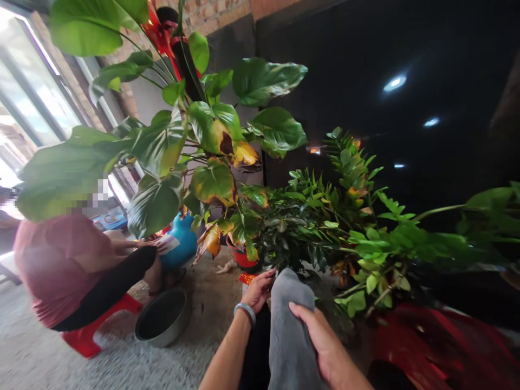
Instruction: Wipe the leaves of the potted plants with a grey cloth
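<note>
Right hand: closed on a grey cloth, thumb pressed along its upper face. Grey cloth: hung lengthwise in front of the wearer, its rounded upper end just below dark green leaves. Left hand: lay just beside the cloth's upper end, fingers curled; whether they gripped anything could not be told. Bracelet: pale, worn on the left wrist. Bushy plant: stood directly beyond both hands. Red pot: stood beyond the left hand, beneath a tall plant with broad leaves, several browned or yellowed. Basin: grey, rested on the floor to the left. Blue vase: stood behind the basin. Seated person: pink top, on a red stool. Black panel: rose behind the plants, reflecting lights.
</note>
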`<move>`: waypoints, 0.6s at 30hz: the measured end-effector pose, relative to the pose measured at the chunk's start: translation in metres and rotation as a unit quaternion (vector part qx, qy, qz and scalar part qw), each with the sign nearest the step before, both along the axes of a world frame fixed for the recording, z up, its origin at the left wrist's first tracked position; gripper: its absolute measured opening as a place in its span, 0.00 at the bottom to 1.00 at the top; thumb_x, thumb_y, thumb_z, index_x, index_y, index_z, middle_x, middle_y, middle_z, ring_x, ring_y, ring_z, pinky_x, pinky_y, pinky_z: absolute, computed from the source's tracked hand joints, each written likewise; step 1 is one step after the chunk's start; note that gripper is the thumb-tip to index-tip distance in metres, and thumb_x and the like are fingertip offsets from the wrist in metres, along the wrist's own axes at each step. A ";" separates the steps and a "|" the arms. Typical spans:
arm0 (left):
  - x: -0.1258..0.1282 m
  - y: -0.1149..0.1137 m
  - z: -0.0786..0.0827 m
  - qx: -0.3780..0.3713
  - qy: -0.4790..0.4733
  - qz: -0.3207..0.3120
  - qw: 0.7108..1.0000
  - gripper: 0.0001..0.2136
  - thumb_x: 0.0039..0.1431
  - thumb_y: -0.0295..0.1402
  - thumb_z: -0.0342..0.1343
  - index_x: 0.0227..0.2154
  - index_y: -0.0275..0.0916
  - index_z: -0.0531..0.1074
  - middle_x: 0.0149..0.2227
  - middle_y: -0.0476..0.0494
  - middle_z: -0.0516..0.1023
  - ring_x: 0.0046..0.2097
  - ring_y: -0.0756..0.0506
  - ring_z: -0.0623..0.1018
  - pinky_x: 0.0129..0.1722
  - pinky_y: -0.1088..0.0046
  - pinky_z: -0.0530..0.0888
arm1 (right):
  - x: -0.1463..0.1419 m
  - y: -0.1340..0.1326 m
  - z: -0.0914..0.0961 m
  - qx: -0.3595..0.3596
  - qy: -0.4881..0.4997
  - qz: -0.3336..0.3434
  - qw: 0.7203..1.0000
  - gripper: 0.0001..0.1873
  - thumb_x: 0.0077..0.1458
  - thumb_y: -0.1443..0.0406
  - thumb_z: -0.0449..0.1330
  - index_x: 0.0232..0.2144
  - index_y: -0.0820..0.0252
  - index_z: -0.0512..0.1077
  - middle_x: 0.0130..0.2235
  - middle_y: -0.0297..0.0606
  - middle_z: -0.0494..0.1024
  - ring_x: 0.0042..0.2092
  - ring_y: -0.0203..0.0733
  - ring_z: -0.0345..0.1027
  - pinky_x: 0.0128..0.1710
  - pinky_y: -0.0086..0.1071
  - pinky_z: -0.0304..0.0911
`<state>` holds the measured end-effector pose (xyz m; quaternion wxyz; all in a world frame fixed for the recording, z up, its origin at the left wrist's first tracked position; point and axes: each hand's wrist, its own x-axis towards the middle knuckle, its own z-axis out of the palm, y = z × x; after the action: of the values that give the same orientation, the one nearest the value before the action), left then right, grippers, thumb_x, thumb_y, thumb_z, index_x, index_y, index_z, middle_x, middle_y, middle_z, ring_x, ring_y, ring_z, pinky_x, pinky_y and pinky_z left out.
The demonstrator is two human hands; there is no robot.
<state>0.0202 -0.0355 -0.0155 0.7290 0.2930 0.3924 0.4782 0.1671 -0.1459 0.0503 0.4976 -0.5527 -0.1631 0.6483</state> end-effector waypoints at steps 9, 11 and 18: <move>-0.002 -0.004 0.006 -0.010 0.003 -0.001 1.000 0.18 0.29 0.26 0.69 0.31 0.34 0.80 0.32 0.42 0.81 0.32 0.46 0.76 0.36 0.67 0.71 | 0.030 0.048 0.050 0.121 0.036 -0.100 0.987 0.17 0.27 0.58 0.70 0.24 0.57 0.75 0.25 0.40 0.81 0.38 0.57 0.77 0.38 0.43 0.72; -0.002 -0.005 0.008 -0.008 0.005 0.000 1.000 0.18 0.30 0.26 0.69 0.32 0.35 0.79 0.33 0.42 0.80 0.32 0.46 0.75 0.36 0.68 0.71 | 0.026 0.043 0.037 0.052 0.074 -0.050 0.995 0.15 0.28 0.55 0.68 0.21 0.56 0.73 0.22 0.42 0.80 0.37 0.58 0.78 0.36 0.45 0.72; -0.001 -0.006 0.014 0.005 0.027 0.043 0.999 0.19 0.30 0.25 0.69 0.32 0.36 0.79 0.34 0.44 0.79 0.33 0.46 0.75 0.36 0.67 0.71 | 0.028 -0.040 -0.021 0.024 -0.012 0.065 0.998 0.19 0.30 0.54 0.71 0.27 0.58 0.79 0.33 0.43 0.84 0.44 0.57 0.77 0.46 0.43 0.69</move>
<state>0.0197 -0.0419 -0.0011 0.6955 0.2924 0.4215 0.5031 0.1953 -0.1861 0.0290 0.4658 -0.5366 -0.2204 0.6682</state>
